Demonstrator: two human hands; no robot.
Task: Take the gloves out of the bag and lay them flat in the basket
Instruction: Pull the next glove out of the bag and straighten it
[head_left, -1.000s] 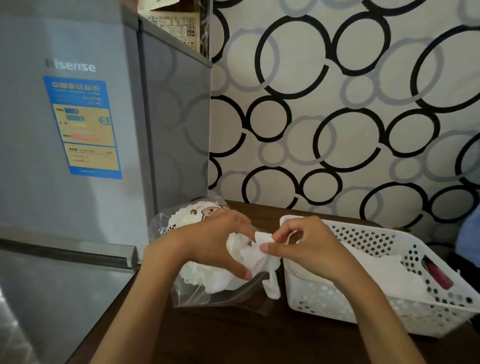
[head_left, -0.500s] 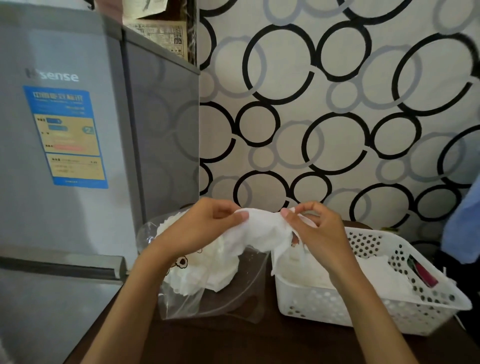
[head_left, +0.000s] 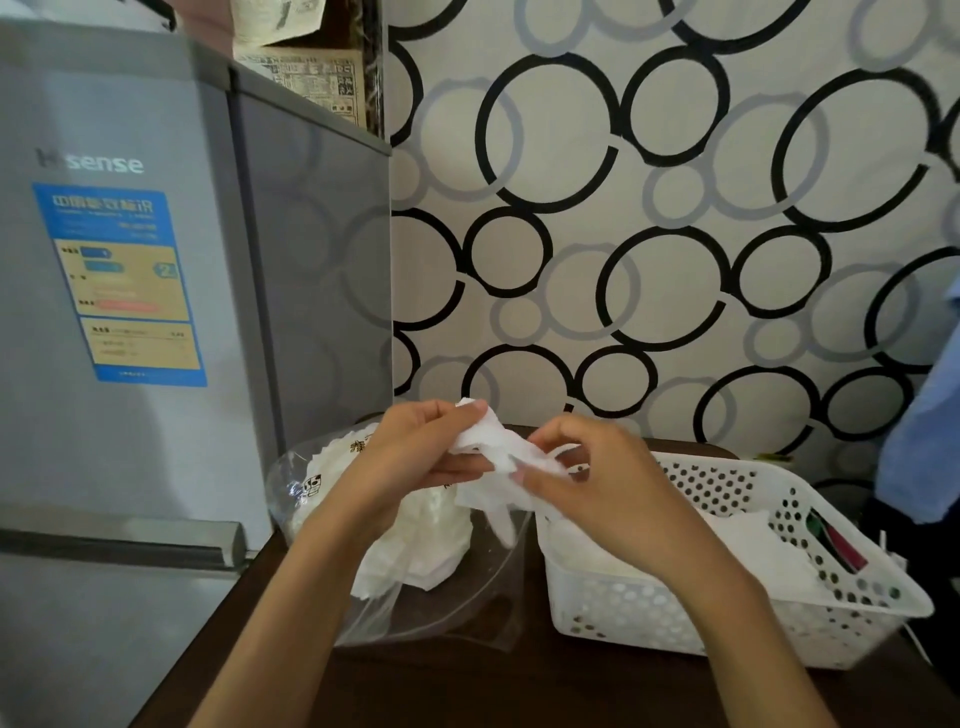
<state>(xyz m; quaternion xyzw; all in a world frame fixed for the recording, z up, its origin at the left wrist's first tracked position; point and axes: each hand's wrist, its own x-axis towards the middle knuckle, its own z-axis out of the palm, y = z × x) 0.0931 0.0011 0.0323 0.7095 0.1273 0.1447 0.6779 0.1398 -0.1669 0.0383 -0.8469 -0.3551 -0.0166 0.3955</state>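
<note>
A thin white glove (head_left: 488, 452) hangs crumpled in the air between my two hands, above the gap between bag and basket. My left hand (head_left: 415, 462) pinches its upper left end. My right hand (head_left: 587, 478) pinches its right side, and part of the glove dangles below. A clear plastic bag (head_left: 322, 483) with a stack of white gloves (head_left: 415, 556) inside lies on the dark table under my left hand. The white perforated basket (head_left: 727, 613) stands to the right, with white gloves (head_left: 758, 545) lying flat in it.
A grey fridge (head_left: 130, 312) stands close on the left, against the table's edge. The patterned wall is right behind the dark wooden table (head_left: 493, 680). A red and dark object (head_left: 841, 545) lies at the basket's right end. Blue cloth (head_left: 924, 415) hangs at the far right.
Both hands have lifted the glove up out of the bag and spread it between them; now the right hand has drawn closer and lower, and the glove is bunched again.
</note>
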